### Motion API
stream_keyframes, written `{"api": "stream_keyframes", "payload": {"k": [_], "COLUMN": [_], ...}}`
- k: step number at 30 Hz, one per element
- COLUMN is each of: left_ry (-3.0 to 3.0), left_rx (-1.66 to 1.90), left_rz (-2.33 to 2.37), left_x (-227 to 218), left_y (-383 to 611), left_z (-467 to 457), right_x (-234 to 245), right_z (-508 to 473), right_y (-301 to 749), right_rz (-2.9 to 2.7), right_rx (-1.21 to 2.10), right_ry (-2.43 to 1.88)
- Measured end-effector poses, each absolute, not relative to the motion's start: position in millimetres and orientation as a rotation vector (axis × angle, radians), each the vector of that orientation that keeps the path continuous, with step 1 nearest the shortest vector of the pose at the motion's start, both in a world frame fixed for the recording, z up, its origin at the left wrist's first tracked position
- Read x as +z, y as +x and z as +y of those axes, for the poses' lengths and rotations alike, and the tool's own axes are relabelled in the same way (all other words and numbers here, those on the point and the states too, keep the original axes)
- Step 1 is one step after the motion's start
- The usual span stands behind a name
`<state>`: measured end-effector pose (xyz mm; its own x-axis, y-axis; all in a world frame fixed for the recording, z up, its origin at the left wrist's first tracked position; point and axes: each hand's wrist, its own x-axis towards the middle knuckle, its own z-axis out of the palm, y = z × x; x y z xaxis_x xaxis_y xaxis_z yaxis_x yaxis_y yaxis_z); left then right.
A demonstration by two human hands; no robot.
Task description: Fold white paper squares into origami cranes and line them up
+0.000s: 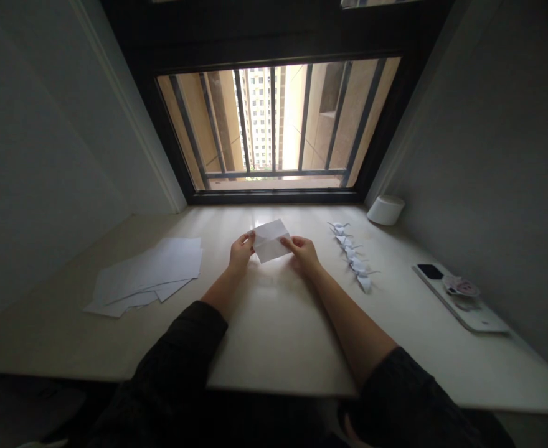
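Between my two hands is a small sheet of white paper [271, 241], tilted above the light sill, with a crease line running across it. My left hand [242, 250] pinches its left edge, thumb on top. At the right edge my right hand [303, 252] grips the sheet between thumb and fingers. To the right stands a row of several folded paper cranes [350, 252], set one behind another. A loose stack of white paper sheets [150, 270] lies to the left.
A white phone [461, 302] with a round grip on its back lies at the right. In the far right corner stands a white cylindrical object [386, 210]. A dark-framed window [276, 198] closes off the back, and the sill's front edge [283, 391] runs close to me.
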<state>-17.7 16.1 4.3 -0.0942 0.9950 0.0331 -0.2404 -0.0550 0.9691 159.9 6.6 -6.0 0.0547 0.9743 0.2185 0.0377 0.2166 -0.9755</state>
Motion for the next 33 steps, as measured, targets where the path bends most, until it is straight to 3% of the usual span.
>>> {"api": "stream_keyframes", "payload": {"k": [14, 25, 33], "left_ry": [1.120, 1.064, 1.041], "left_rx": [1.043, 1.115, 0.942], "left_rz": [0.992, 1.058, 1.015], "left_x": [18, 17, 17], "left_y": [-17, -17, -20], "left_z": [0, 4, 3], "right_x": [-10, -7, -8], "right_z": [15, 15, 14], "right_y": [166, 165, 163], "right_rz": [-0.966, -0.990, -1.028], "right_rx": [0.948, 0.973, 1.095], "right_ry": [-1.130, -1.097, -1.024]}}
